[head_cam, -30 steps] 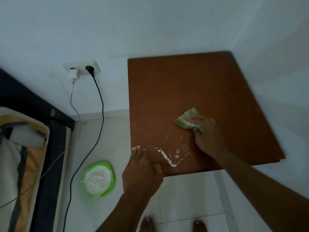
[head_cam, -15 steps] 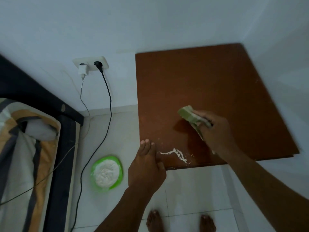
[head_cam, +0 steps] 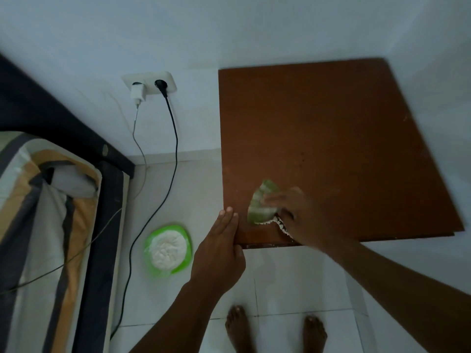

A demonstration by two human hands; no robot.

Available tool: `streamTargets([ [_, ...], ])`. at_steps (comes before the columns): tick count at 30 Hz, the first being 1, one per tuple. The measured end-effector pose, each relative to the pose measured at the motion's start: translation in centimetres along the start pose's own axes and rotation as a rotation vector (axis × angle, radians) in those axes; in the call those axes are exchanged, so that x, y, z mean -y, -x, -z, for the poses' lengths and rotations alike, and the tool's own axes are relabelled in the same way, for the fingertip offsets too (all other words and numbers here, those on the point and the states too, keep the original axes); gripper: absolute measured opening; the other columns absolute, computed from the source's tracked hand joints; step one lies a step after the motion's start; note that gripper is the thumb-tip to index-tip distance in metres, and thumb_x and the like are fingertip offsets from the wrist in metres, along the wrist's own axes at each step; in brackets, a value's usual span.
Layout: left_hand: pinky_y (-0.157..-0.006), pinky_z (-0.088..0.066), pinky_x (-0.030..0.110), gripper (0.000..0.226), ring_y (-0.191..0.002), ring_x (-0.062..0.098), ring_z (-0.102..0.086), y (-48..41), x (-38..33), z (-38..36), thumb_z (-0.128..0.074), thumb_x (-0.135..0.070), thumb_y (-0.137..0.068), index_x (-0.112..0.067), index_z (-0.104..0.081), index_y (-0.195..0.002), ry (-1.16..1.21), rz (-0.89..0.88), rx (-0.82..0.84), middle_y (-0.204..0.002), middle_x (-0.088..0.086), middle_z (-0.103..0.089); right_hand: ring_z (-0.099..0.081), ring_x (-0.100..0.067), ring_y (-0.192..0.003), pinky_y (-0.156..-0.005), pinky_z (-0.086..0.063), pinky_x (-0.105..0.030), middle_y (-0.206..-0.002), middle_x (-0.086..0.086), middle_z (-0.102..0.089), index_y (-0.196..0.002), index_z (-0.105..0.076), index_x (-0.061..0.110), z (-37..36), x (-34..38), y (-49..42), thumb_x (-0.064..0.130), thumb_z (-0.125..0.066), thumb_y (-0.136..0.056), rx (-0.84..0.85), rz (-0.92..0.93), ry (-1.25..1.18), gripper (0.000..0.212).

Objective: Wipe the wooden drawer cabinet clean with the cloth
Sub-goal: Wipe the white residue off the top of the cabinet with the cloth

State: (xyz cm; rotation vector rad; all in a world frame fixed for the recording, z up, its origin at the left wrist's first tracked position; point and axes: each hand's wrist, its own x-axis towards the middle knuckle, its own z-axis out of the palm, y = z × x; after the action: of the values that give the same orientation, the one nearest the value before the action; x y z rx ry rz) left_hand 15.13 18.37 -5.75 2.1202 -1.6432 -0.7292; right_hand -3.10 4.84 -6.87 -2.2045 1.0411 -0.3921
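Observation:
The wooden drawer cabinet (head_cam: 331,138) shows its brown top, set into the corner of two white walls. My right hand (head_cam: 298,215) presses a green and white cloth (head_cam: 262,202) onto the top near the front left corner. A small heap of white powder (head_cam: 280,226) lies just under that hand, by the front edge. My left hand (head_cam: 219,253) is cupped against the cabinet's front left corner, fingers together and straight along the left edge, thumb under the front edge, holding nothing.
A green plate (head_cam: 184,234) with white powder lies on the tiled floor left of the cabinet. A wall socket (head_cam: 149,84) holds a white charger and a black plug, cables hanging down. A bed (head_cam: 46,225) fills the left side. My bare feet (head_cam: 275,329) stand below.
My right hand has swept the cloth left and toward the front edge, gathering the scattered powder into a heap. My left hand stays at the front left corner.

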Motion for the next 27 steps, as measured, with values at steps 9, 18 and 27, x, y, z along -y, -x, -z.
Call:
streamTargets([
  [9,-0.112,-0.037,0.03,0.073,-0.146,0.011,-0.024,-0.1,0.4,0.0,-0.04,-0.013,-0.073,-0.012,-0.041,-0.146,0.029,-0.012,-0.008,-0.157,0.0,-0.032,-0.059,0.005,-0.103,-0.082,-0.046,-0.018,-0.115,0.012,-0.065,-0.115,-0.073,0.02,1.7,3.1,3.8,0.003,-0.063,-0.087,0.021,-0.019,-0.134,0.035],
  [18,-0.114,-0.036,0.034,0.072,-0.146,0.011,-0.024,-0.2,0.5,0.0,-0.041,-0.014,-0.074,-0.013,-0.042,-0.146,0.048,-0.004,-0.002,-0.157,0.0,-0.032,-0.054,-0.016,-0.112,-0.095,-0.038,-0.024,-0.12,0.01,-0.066,-0.11,-0.074,0.022,0.5,0.2,1.8,-0.01,-0.063,-0.079,-0.022,-0.073,0.092,0.047],
  [27,-0.114,-0.031,0.028,0.067,-0.147,0.01,-0.022,-0.3,0.4,-0.4,-0.051,-0.008,-0.083,-0.017,-0.038,-0.148,0.001,-0.004,0.001,-0.158,-0.002,-0.028,-0.069,-0.024,-0.097,-0.082,-0.06,-0.046,-0.116,-0.003,-0.07,-0.115,-0.07,0.025,5.7,-2.4,1.5,0.024,-0.063,-0.089,-0.385,-0.299,-0.137,0.026],
])
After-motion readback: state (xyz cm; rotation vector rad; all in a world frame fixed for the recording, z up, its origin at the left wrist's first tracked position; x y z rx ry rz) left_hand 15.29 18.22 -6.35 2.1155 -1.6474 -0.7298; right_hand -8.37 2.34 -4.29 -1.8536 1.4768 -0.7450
